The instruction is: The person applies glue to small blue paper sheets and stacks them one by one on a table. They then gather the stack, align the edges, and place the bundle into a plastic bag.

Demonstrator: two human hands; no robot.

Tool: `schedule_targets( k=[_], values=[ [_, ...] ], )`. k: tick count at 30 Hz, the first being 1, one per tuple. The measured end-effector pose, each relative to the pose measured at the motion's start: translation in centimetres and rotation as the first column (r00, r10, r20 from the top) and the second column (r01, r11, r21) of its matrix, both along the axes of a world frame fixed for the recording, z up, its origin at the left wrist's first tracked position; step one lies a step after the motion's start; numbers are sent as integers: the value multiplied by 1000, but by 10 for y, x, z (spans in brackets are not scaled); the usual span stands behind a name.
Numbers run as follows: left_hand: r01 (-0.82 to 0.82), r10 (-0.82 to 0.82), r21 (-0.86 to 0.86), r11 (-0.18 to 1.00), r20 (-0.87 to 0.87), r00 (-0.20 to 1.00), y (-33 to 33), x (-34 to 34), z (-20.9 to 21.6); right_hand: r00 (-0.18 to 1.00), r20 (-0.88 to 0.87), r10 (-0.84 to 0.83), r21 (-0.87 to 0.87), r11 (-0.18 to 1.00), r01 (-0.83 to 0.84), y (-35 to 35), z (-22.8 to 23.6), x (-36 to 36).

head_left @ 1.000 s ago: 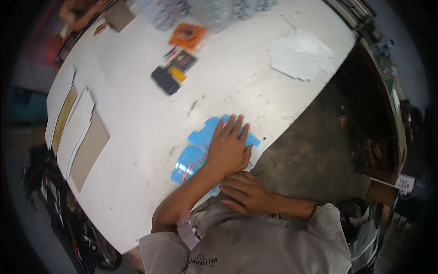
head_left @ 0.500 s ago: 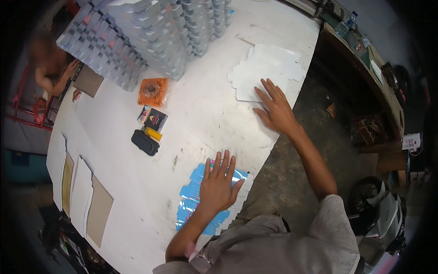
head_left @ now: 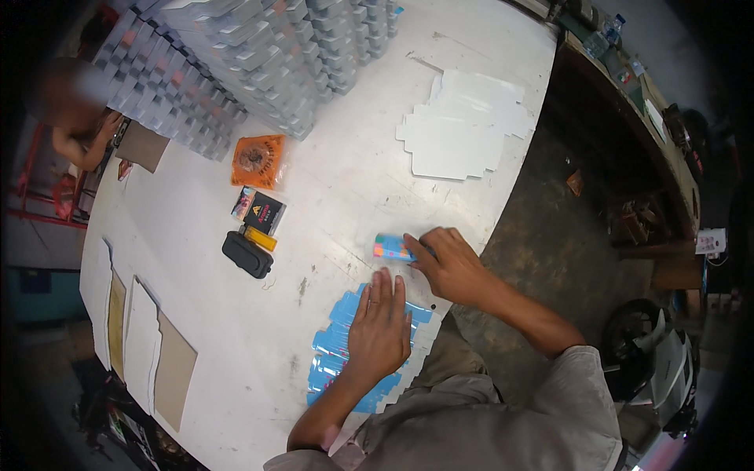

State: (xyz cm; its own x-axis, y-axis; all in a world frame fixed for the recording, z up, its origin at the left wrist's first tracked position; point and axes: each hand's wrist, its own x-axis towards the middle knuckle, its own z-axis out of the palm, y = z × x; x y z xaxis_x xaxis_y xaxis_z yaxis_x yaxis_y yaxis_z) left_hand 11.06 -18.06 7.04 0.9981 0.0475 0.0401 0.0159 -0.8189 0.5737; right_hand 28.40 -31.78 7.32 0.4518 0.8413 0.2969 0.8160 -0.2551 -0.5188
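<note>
On the white table point(head_left: 236, 330), blue piece point(head_left: 390, 246): small, with multicoloured print, toward the near right edge, just beyond the left fingertips; whether it touches the surface, I cannot tell.
Right hand point(head_left: 446, 263): fingers bent, gripping the piece by its right end.
Left hand point(head_left: 379, 334): open and palm down, fingers stretched forward, over the blue sheets.
Blue sheets point(head_left: 331, 339): a glossy pile with stepped edges at the near table edge, partly covered by the left hand.
White sheets point(head_left: 452, 145): a notched pile farther off, by the right edge.
Black case point(head_left: 247, 255): left of the hands, beside a small yellow object point(head_left: 260, 239) and a black pack point(head_left: 265, 213).
Orange packet point(head_left: 258, 162): just beyond the pack.
Grey-white stacks point(head_left: 251, 63): tall, at the far side.
Brown board point(head_left: 174, 377): at the left edge, partly under white sheeting point(head_left: 142, 345).
</note>
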Motion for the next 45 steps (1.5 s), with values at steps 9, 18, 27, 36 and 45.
schedule_targets(
  k=[9, 18, 27, 36, 45],
  values=[
    [115, -113, 122, 986, -22, 993, 3, -4, 0, 894, -449, 1, -272, 952, -138, 1, 16, -6],
    [119, -118, 103, 987, -13, 993, 5, 0, 13, 968, 137, -209, 115, 974, 194, -20, -18, 86],
    [-60, 58, 57, 997, 43, 997, -6, -6, 0, 996, 76, -38, -16, 999, 39, 7, -7, -2],
    [84, -79, 145, 986, -43, 996, 4, -7, -6, 977, -19, -213, -211, 956, 205, 9, 2, 37],
    [-13, -2, 174, 985, 91, 996, -3, -10, -12, 965, 257, -51, 91, 995, 28, -3, -21, 63]
  ],
)
